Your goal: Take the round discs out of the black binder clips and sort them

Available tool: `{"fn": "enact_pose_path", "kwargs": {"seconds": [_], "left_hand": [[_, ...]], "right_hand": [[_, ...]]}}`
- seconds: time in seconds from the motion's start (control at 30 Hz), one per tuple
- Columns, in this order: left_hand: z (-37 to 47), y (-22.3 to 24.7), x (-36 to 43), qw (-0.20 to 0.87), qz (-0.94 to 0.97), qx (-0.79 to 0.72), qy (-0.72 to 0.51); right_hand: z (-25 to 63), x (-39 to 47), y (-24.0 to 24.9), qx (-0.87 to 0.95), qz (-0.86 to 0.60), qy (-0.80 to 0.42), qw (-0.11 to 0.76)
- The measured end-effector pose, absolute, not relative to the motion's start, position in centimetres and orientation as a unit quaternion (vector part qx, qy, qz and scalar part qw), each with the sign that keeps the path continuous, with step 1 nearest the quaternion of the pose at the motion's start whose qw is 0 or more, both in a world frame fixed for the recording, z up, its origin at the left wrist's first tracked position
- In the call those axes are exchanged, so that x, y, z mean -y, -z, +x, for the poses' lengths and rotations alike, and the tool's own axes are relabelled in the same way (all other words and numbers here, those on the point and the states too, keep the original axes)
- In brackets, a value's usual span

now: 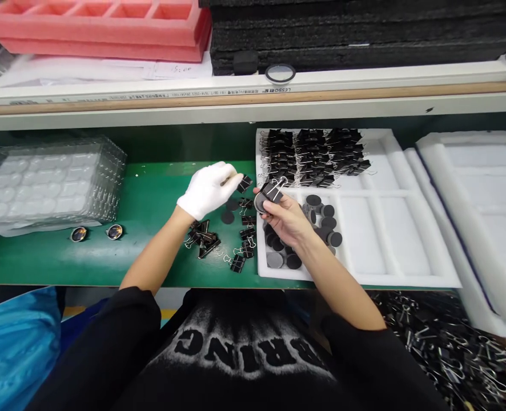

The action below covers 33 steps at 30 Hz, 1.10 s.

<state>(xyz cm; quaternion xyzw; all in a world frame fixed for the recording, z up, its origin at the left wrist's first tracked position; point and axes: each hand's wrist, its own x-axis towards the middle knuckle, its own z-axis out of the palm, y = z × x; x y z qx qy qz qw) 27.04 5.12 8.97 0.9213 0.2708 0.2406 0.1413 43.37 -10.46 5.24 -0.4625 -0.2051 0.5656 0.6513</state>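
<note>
My left hand (212, 188), in a white glove, pinches a black binder clip (245, 184) at its fingertips. In my bare right hand (288, 220) is a dark round disc (260, 202) with another black binder clip (274, 190) at its edge, wire handles pointing up. Whether that clip grips the disc I cannot tell. Between my forearms, a heap of binder clips (205, 238) lies on the green table (159, 251). A column of clips runs beside the foam tray, and loose dark discs (228, 217) rest near my glove.
The white foam tray (366, 228) holds clipped stacks (310, 154) at the back and loose discs (328, 222) in front. Clear plastic trays (51, 182) stand left, near two round pieces (115, 231). Below right is a mass of binder clips (458, 354). A shelf edge (150, 117) crosses above.
</note>
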Motion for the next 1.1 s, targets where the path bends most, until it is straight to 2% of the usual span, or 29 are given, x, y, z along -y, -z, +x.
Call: {"fn": "enact_pose_path", "kwargs": {"seconds": [0.17,0.33,0.57,0.83,1.0,1.1], "left_hand": [[26.1,-11.1,-1.5,0.24,0.889,-0.203,-0.334],[27.5,-11.9,0.7,0.324,0.806,-0.306,-0.39],[29.7,-12.2,2.0,0.259,0.78,-0.376,-0.428],[30.3,-12.1,0.6,0.326,0.739,-0.346,-0.478],[30.6,-11.1,-0.8,0.372,0.733,-0.356,-0.444],[30.1,-10.5,-1.8,0.352,0.754,-0.379,-0.405]], "right_hand": [[41.4,10.7,-5.2,0.301,-0.457,-0.498,0.673],[39.9,11.3,-5.5,0.407,-0.504,-0.317,0.693],[38.8,11.5,-5.9,0.456,-0.538,-0.197,0.681],[38.2,11.5,-6.0,0.464,-0.523,-0.204,0.685],[37.6,11.5,-6.1,0.466,-0.523,-0.248,0.669],[37.8,10.7,-6.2,0.446,-0.516,-0.293,0.67]]}}
